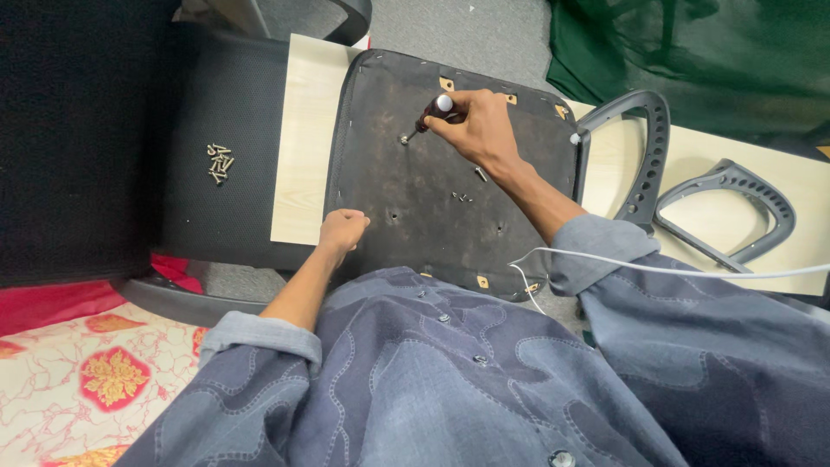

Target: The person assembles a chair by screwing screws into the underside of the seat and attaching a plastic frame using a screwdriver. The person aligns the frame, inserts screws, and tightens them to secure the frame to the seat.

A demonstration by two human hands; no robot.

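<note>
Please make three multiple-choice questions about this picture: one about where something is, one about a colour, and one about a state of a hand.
1. Where does the small pile of loose screws lie?
A. on the black mesh chair back
B. on the grey floor
C. in the left hand

2. What colour is the loose armrest lying on the right?
A. red
B. grey
C. white

3. What is the right hand doing?
A. resting open and holding nothing
B. gripping a screwdriver
C. holding a cable

Answers:
1. A: the screws lie on the black mesh chair back.
2. B: the armrest on the pale board is grey.
3. B: the right hand is closed on the screwdriver, its tip at a screw in the seat underside.
</note>
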